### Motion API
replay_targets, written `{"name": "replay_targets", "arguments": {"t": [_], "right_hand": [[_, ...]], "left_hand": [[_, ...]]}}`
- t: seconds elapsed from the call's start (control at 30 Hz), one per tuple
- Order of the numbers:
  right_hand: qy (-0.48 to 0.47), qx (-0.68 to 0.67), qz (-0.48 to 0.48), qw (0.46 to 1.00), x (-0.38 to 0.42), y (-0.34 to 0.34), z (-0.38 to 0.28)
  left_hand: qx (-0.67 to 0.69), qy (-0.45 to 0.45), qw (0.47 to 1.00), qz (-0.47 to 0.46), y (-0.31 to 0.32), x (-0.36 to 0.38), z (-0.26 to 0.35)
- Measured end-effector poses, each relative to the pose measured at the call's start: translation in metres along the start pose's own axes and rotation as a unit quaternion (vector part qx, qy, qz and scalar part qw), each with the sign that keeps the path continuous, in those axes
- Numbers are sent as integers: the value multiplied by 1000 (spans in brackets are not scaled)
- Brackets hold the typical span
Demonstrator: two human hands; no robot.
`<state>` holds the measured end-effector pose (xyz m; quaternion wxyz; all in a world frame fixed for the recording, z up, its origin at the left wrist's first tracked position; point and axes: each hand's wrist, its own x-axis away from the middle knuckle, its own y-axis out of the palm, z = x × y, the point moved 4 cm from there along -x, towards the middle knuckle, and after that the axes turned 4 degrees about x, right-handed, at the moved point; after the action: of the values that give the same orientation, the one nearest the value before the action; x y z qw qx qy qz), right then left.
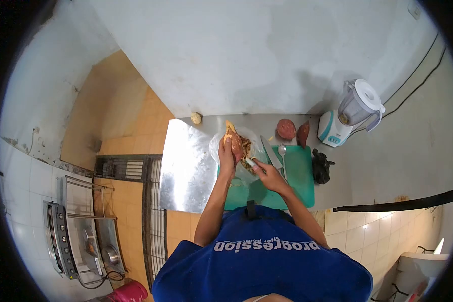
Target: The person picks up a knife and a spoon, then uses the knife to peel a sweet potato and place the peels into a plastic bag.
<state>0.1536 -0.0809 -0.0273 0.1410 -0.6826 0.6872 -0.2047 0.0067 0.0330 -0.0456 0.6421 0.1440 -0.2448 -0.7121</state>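
My left hand (227, 157) is closed around a partly peeled sweet potato (236, 146), with orange flesh bared at its upper end and reddish skin below. In my right hand (270, 177) is a small tool with a white part, apparently a peeler (250, 162), close to the potato's lower side; its blade is too small to make out. Beneath both hands lies a clear plastic bag (257, 149) with a heap of peelings (246, 147). It overlaps a green cutting board (301, 183). A knife (271, 151) and a spoon (282, 151) rest on the board to the right.
Two red-skinned sweet potatoes, one round (286, 129) and one narrow (303, 134), sit behind the board. Right of it are a black plastic bag (321, 166) and a blender (349, 113). A pale round piece (196, 118) lies at the metal table's (186, 166) back left. A stove (60, 239) stands far left.
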Motion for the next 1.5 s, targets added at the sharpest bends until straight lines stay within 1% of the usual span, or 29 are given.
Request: {"name": "replay_targets", "arguments": {"t": [0.03, 0.07, 0.1, 0.17, 0.23, 0.33, 0.4, 0.43, 0.5, 0.53, 0.57, 0.63, 0.7, 0.77, 0.8, 0.83, 0.93, 0.97, 1.03, 1.13, 1.17, 1.2, 1.27, 1.3, 1.33, 1.37, 1.4, 1.43, 1.5], "right_hand": [[0, -12, 10, 1000, 2, 0, -2], [-17, -10, 42, 999, -6, -3, 4], [-15, -11, 39, 999, -12, -9, -3], [2, 18, 71, 997, -28, -30, -26], [-9, 26, 97, 995, -40, -32, -26], [-21, 42, 85, 995, -46, -31, -35], [24, 30, 49, 998, -35, -25, -38], [21, 32, 48, 998, -32, -23, -34], [24, 79, -6, 997, -18, -9, -22], [19, 83, -25, 996, -8, -2, -17], [21, 83, -26, 996, -5, 2, -14], [-5, 13, 10, 1000, 1, 4, -15], [21, 28, 22, 999, -11, -8, -19], [-20, 23, 82, 996, -28, -29, -34], [-26, 39, 105, 993, -36, -36, -38], [-26, 40, 111, 993, -41, -41, -41], [21, 71, 55, 996, -47, -36, -43], [18, 72, 55, 996, -42, -33, -44], [23, 48, 19, 998, -30, -22, -43], [40, 74, -22, 996, -15, -18, -43], [53, 89, -48, 993, -10, -15, -44], [55, 87, -50, 993, -9, -14, -40], [30, 66, 11, 997, -14, -22, -37], [32, 65, 11, 997, -22, -26, -38], [14, 61, 49, 997, -33, -35, -41], [-3, 57, 87, 995, -38, -41, -45], [-3, 56, 90, 994, -38, -41, -45], [0, 68, 80, 994, -39, -38, -45], [5, 92, 60, 994, -41, -34, -49]], "left_hand": [[19, -11, 1000, 2, 1, 4, 3], [5, -14, 1000, -6, 4, 9, 4], [4, -16, 1000, -3, 3, 13, -1], [-6, -40, 999, -22, 4, 18, -12], [-30, -42, 998, -38, 2, 17, -19], [-67, -35, 994, -73, 4, 10, -24], [-95, 48, 993, -44, 4, 4, -22], [-94, 51, 993, -43, 4, 4, -15], [5, -48, 998, -50, -5, 11, -10], [7, -46, 999, -6, -7, 6, -8], [6, -47, 999, -5, -5, 3, -5], [46, -5, 999, -6, 3, 7, 9], [38, -21, 999, -13, -5, 10, -2], [1, -40, 997, -58, -2, 14, -12], [-32, -24, 996, -75, -1, 17, -12], [-32, -25, 996, -81, 1, 16, -12], [-55, -32, 992, -107, 3, 16, -12], [-66, -24, 992, -106, 1, 15, -10], [-74, -11, 992, -100, -4, 9, -6], [-75, -5, 994, -85, -12, 7, -6], [-60, -12, 995, -82, -15, 5, -6], [-46, -18, 995, -82, -16, 4, -6], [-48, 2, 996, -80, -9, 2, -7], [-49, 21, 996, -77, -6, 5, -6], [-50, 19, 995, -79, -3, 9, -7], [-85, 29, 992, -94, 0, 13, -7], [-120, 41, 986, -110, 3, 15, -8], [-120, 42, 986, -112, 3, 15, -8], [-93, 3, 989, -115, 6, 14, -9]]}}
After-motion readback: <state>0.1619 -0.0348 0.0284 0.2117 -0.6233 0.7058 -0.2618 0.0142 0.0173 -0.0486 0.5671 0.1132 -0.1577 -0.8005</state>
